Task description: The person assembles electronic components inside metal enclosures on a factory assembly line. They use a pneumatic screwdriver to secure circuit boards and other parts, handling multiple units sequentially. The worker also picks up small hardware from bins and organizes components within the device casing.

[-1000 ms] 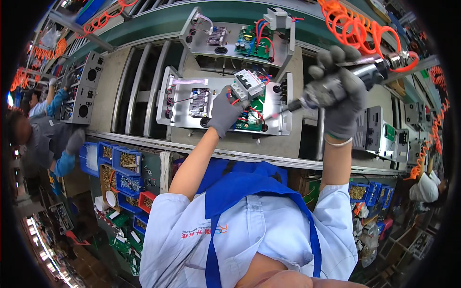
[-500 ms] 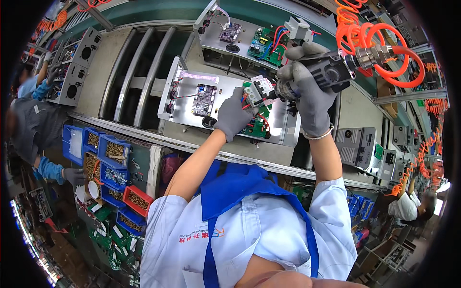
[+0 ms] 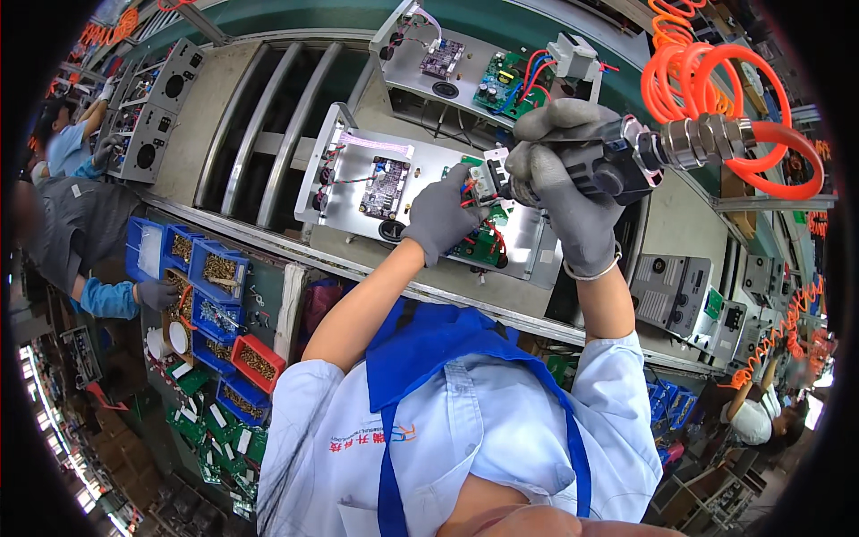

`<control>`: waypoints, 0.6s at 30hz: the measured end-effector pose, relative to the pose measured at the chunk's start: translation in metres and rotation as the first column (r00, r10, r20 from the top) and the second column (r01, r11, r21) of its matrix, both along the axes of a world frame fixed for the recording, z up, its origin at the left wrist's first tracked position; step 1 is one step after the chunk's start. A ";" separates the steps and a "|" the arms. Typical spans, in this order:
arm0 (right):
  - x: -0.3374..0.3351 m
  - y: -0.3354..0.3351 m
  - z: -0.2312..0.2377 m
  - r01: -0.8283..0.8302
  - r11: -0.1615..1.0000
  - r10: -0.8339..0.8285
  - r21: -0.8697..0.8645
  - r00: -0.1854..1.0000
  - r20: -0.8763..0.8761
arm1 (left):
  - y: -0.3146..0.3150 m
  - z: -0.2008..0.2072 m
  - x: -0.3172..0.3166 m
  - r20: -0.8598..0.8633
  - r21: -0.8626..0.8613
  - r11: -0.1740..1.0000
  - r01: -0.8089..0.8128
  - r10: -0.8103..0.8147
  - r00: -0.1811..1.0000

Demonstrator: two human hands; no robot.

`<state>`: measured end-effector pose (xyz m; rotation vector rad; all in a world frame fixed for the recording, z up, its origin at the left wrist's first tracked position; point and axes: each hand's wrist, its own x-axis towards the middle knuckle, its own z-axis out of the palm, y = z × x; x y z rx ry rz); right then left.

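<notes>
My left hand point(image 3: 438, 215), in a grey glove, grips a small white circuit breaker point(image 3: 489, 175) with red wires. It is held above the metal chassis point(image 3: 429, 166) in front of me. In my gloved right hand point(image 3: 573, 210) is a black air screwdriver point(image 3: 616, 170), lying almost level, its nose pointing left at the breaker. The nose meets or nearly meets the breaker; exact contact is hidden by fingers. Fixed in the chassis are a purple-grey circuit board point(image 3: 385, 186) and a green circuit board point(image 3: 483, 246), partly under my left hand.
A second chassis point(image 3: 407, 85) stands behind. An orange coiled air hose point(image 3: 787, 174) runs from the screwdriver. Blue bins point(image 3: 215, 273) and a red bin point(image 3: 258, 362) of screws sit at left, where a co-worker's gloved hand point(image 3: 157, 295) reaches. Metal rollers point(image 3: 300, 134) span the bench.
The screwdriver and my right hand have shifted slightly, the tool's hose end swinging lower right. My left hand stays on the breaker. The co-worker's hand has moved over the bins.
</notes>
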<state>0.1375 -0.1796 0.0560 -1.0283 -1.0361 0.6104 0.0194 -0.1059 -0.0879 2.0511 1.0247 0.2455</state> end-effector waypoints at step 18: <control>0.014 0.015 -0.009 -0.232 0.973 0.231 -0.009 0.965 0.126 | 0.009 -0.004 0.007 0.036 0.016 0.994 0.104 -0.105 0.994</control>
